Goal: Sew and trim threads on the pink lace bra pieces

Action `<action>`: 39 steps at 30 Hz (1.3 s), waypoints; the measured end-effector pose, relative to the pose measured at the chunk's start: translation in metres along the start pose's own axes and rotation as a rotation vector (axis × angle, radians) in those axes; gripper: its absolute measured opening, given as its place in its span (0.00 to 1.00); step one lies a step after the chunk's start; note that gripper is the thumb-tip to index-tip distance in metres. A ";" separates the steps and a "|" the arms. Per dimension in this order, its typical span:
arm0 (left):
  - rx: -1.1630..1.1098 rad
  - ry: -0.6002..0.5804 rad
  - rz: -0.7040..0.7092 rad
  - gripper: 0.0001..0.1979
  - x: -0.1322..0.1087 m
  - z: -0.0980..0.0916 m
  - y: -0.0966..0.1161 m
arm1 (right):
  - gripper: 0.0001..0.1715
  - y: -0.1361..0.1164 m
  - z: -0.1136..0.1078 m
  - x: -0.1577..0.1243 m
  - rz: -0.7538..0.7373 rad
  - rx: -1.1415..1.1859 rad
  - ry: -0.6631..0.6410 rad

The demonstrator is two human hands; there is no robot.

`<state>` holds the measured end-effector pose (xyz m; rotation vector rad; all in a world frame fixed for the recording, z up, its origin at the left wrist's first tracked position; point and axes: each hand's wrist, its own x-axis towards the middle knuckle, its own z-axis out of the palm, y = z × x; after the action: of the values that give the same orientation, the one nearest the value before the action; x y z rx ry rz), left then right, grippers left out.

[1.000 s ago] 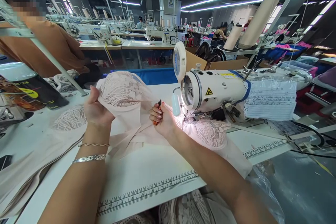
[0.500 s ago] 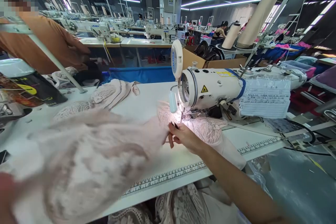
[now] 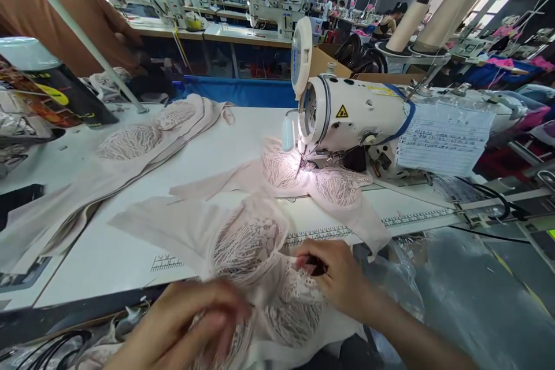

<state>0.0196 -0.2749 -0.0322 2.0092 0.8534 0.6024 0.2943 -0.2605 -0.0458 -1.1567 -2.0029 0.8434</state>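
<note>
1. The left hand (image 3: 191,324), blurred, lies on the lace garment (image 3: 255,254) at the table's (image 3: 130,243) near edge; its grip cannot be told.
2. The garment's long axis runs left-right; its plain band points left.
3. The right hand (image 3: 338,280) pinches the garment, with a dark tool (image 3: 318,269) in its fingers.
4. The sewing machine (image 3: 359,118) bears a yellow warning triangle; its paper tag (image 3: 442,139) is unreadable.

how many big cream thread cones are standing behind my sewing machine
2. A tall cone rises at the upper right, and a shorter cone stands just left of it, both behind the sewing machine. Others may be hidden farther back.
</note>
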 end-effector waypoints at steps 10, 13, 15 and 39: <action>0.252 -0.376 0.287 0.10 0.059 -0.034 0.015 | 0.13 -0.027 -0.030 -0.034 -0.202 0.193 -0.329; -0.169 -0.461 0.123 0.12 0.043 -0.038 0.013 | 0.13 -0.018 -0.036 -0.036 -0.186 0.334 -0.399; -0.471 -0.388 -0.073 0.15 0.033 -0.026 0.005 | 0.16 -0.008 -0.037 -0.034 -0.166 0.379 -0.403; -1.604 0.157 -0.320 0.27 0.022 0.078 -0.003 | 0.37 0.023 -0.018 -0.025 0.019 0.604 -0.471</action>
<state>0.0855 -0.2977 -0.0737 0.3725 0.4272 0.8427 0.3286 -0.2705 -0.0593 -0.6647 -1.8653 1.7074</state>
